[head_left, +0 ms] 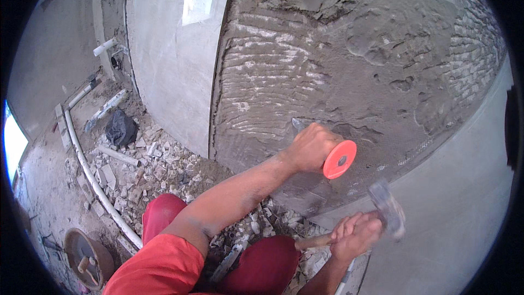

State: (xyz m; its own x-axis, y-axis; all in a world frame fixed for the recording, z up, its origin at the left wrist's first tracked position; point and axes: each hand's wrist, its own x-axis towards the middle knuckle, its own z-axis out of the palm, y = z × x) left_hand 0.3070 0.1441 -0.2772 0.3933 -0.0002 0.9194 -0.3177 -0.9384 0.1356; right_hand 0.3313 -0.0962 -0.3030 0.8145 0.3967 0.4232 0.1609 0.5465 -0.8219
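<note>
Below left fist [314, 143], right hand [356, 235] around hammer [388, 207].

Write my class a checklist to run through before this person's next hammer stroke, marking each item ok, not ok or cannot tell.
1. Left hand closed around the chisel: ok.
2. Orange guard between that hand and the chisel's struck end: ok.
3. Right hand gripping the hammer: ok, though the hammer is blurred.
4. Chisel tip seated on the wall: cannot tell, contact is unclear.
5. Hands gloved: not ok, both are bare.
6. Ground around the knees clear: not ok, broken rubble lies there.
</note>
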